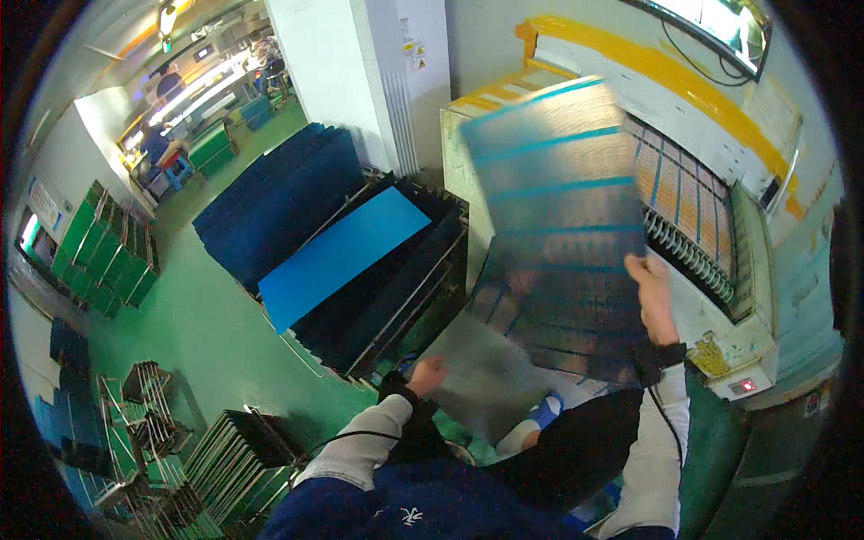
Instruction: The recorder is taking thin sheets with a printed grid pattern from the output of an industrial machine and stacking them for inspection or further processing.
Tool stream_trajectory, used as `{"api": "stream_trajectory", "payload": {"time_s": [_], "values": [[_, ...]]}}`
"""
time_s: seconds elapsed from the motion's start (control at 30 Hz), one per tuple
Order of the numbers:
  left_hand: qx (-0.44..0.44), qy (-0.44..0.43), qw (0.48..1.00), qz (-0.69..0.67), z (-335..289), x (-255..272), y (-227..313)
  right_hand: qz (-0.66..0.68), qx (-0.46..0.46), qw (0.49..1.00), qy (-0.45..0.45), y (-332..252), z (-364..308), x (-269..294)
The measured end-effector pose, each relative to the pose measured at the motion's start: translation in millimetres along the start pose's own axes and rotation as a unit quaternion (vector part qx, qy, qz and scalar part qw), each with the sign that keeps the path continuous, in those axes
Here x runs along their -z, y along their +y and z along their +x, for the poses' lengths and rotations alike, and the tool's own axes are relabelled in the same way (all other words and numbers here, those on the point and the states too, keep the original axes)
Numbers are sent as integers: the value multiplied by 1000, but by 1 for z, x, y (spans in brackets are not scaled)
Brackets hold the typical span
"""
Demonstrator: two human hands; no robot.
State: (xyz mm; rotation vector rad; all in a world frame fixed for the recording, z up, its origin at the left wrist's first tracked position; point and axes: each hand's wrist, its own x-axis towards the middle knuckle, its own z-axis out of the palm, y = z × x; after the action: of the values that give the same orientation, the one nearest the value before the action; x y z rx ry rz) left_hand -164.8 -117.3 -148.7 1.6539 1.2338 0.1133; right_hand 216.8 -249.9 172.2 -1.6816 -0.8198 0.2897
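Note:
My right hand (655, 297) grips the right edge of a large thin panel (562, 193) with blue stripes across a brownish, shiny face. The panel is held up and tilted in front of the machine, and its upper part is blurred. My left hand (427, 376) is low, by the left edge of a grey sheet (477, 369); its fingers are loosely bent, with no grip on the sheet visible. Below the raised panel, more striped panel surface (567, 328) shows; where one ends and the other begins is hard to make out.
The machine (693, 207) at right has a row of metal rollers (688, 256) beside striped panels. Left of me, a rack of dark boards (387, 315) carries a bright blue board (346, 256). Wire racks (238, 463) stand at lower left. People (162, 144) sit in the far background.

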Motion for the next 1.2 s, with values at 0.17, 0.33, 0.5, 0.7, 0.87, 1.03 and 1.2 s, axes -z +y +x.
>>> {"api": "stream_trajectory", "payload": {"time_s": [0.17, 0.33, 0.5, 0.7, 0.87, 1.03, 1.2], "values": [[-18, 20, 999, -25, 19, 7, -119, 407, -57, 902, 131, -58, -9, -8], [95, -93, 990, -39, -4, -5, -43, 461, -37, 886, -12, -55, -25, 21], [0, -77, 997, 1, -12, -3, -31, 493, -121, 859, -67, -23, -28, 17], [82, -93, 985, -123, -3, 6, -74, 526, -191, 827, -57, -27, -29, -9], [64, -115, 991, -23, 3, -24, -35, 514, -219, 829, 0, -14, -35, 8], [83, -119, 986, -85, 31, -19, -108, 535, -237, 811, -3, -17, -33, -11], [-14, -143, 983, -117, 41, 1, -144, 554, -248, 795, -17, -19, -31, -22]]}}
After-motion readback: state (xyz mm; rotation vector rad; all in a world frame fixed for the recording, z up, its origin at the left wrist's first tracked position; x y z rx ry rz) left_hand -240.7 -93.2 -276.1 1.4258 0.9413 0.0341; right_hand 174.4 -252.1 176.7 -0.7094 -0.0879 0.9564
